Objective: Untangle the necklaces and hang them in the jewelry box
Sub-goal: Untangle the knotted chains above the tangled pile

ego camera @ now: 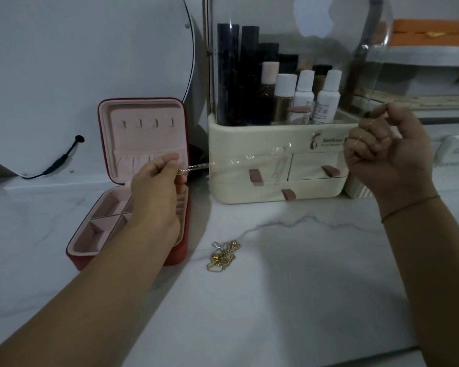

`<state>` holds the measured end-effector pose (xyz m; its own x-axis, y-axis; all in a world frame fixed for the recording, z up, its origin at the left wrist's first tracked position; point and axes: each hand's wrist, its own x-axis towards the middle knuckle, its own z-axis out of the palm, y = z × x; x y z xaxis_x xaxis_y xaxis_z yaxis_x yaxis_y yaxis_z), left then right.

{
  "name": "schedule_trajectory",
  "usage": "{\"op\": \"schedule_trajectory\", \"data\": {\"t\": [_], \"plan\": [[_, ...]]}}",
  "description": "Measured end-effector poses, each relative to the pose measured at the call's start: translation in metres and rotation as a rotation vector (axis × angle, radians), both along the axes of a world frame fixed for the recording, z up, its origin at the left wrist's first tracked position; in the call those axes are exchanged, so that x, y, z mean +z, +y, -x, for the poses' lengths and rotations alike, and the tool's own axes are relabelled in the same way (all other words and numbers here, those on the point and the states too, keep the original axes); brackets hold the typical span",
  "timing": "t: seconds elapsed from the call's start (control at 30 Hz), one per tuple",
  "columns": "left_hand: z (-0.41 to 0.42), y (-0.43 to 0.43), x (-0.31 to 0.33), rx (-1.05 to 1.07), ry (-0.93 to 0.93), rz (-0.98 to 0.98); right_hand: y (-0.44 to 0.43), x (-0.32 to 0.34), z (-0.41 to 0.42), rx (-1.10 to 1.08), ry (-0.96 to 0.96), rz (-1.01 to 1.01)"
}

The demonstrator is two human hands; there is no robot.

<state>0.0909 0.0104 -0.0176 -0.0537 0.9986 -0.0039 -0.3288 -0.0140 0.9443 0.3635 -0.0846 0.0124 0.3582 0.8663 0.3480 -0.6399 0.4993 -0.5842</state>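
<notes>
A thin silver necklace (249, 157) is stretched in the air between my two hands. My left hand (158, 181) pinches one end in front of the open red jewelry box (180, 250). My right hand (387, 152) pinches the other end, raised at the right, with the chain looped over its fingers. The box has a pink lining, and several small hooks (147, 123) in its upright lid hold nothing. A tangled heap of gold and silver necklaces (223, 256) lies on the white marble counter (302, 274), between my forearms.
A cream cosmetic organizer (276, 186) with a clear dome, bottles and small drawers stands behind the stretched chain. A round mirror (77, 75) with a black cable leans at the back left. A white ribbed object (456, 154) sits at the far right.
</notes>
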Motion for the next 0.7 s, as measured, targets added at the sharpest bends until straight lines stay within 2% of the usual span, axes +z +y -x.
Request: {"op": "schedule_trajectory", "data": {"t": [0.2,0.5,0.7], "plan": [[0.009,0.009,-0.003,0.147,0.097,-0.078,-0.004,-0.001,-0.013,-0.108,0.018,0.004],[0.002,0.005,-0.005,0.117,0.193,-0.197,-0.005,-0.002,-0.018,-0.075,0.039,-0.030],[0.004,0.009,-0.008,0.166,0.169,-0.192,-0.010,0.001,-0.028,-0.076,0.029,-0.032]]}}
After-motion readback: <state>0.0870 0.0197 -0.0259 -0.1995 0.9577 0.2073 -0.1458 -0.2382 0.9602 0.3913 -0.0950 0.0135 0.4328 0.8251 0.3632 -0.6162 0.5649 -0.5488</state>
